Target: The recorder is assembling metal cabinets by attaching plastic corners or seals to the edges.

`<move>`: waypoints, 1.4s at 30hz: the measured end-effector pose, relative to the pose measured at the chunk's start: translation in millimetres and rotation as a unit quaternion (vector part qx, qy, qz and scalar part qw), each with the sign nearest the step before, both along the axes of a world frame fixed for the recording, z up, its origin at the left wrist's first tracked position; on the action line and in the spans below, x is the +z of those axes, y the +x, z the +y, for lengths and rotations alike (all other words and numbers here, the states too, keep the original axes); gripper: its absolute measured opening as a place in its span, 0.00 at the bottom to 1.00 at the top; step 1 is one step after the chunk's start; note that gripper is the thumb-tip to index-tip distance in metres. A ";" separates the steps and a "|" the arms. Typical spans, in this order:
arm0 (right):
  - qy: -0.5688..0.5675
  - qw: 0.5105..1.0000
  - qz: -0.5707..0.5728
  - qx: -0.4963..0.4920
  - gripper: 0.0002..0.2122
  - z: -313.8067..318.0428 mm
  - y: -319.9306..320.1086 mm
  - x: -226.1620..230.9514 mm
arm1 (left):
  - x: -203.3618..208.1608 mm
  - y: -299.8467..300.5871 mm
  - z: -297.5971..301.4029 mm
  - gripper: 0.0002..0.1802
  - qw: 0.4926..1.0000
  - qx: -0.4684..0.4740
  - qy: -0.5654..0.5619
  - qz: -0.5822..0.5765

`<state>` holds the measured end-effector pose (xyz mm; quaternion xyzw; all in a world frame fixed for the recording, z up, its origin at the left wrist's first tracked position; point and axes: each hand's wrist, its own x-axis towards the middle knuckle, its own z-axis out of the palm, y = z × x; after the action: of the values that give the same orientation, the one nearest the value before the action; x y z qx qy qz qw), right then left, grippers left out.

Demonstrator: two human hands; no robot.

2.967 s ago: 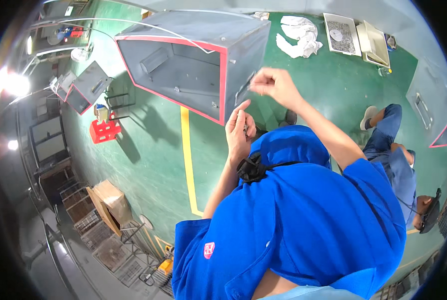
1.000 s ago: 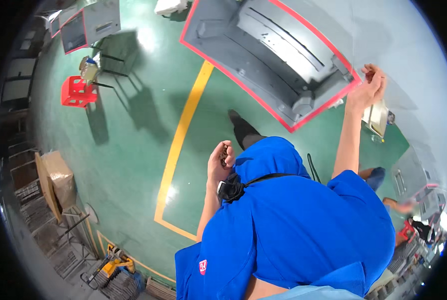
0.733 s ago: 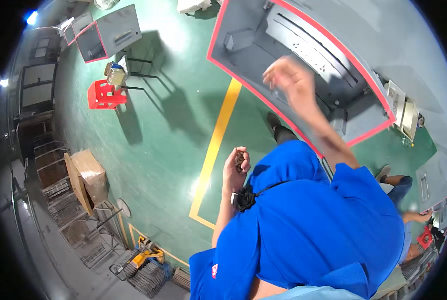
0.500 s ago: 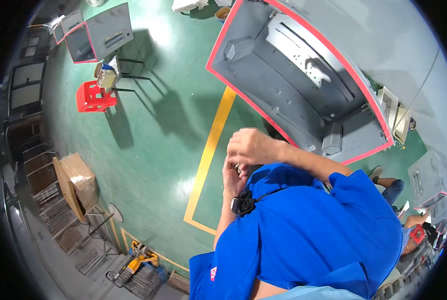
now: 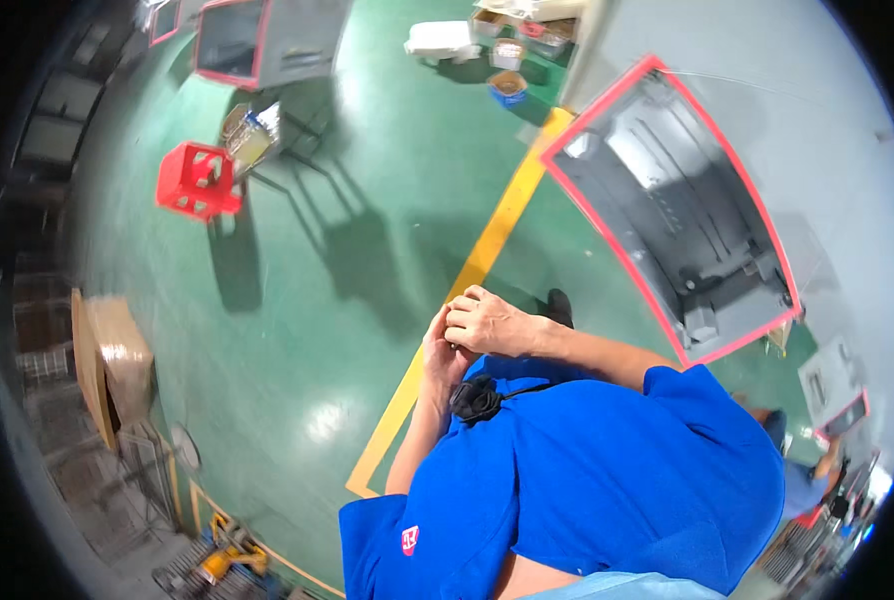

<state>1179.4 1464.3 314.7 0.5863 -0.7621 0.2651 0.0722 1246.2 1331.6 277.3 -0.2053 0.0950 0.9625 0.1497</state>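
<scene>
Close together in front of my body are my left hand [image 5: 441, 352] and my right hand [image 5: 489, 322]. The left is curled into a cup, palm facing inward. Bent over it, the right hand's closed fingers reach into the left palm. Something small shows between the hands, but it is mostly covered and its kind cannot be made out. A black corded device [image 5: 476, 399] hangs at my chest, just below the hands. Beyond them, to the right, stands a grey metal cabinet [image 5: 607, 232] with red edging, its front open and nothing touching it.
A red stool [image 5: 195, 181] and a thin-legged stand with small parts [image 5: 252, 138] are at the left. Another grey cabinet [image 5: 307, 42] is behind them. Small boxes [image 5: 508, 88] sit on the far floor. A yellow line [image 5: 497, 235] crosses the green floor; a person [image 5: 807, 482] is at the lower right.
The open cabinet now appears farther off to the right, and the far boxes have come into view. My hands remain together, slightly lower and further left in the picture.
</scene>
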 end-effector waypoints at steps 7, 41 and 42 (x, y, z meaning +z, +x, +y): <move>0.020 0.994 -0.006 0.103 0.03 -138.9 16.5 -5.4 | -37.1 35.6 -128.8 0.14 0.998 0.062 -0.010 -0.024; -0.014 0.954 -0.024 0.298 0.03 -799.3 -257.1 5.5 | -2.6 -201.6 -741.4 0.16 0.954 0.213 -0.199 -0.069; -0.033 0.956 -0.024 0.290 0.02 -820.2 -260.6 17.0 | 8.2 -205.6 -758.1 0.17 0.948 0.226 -0.216 -0.065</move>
<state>918.8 644.0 331.7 0.7727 -0.5515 0.3141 -0.0070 1040.6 573.4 285.5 -0.3107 0.2417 0.9122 -0.1138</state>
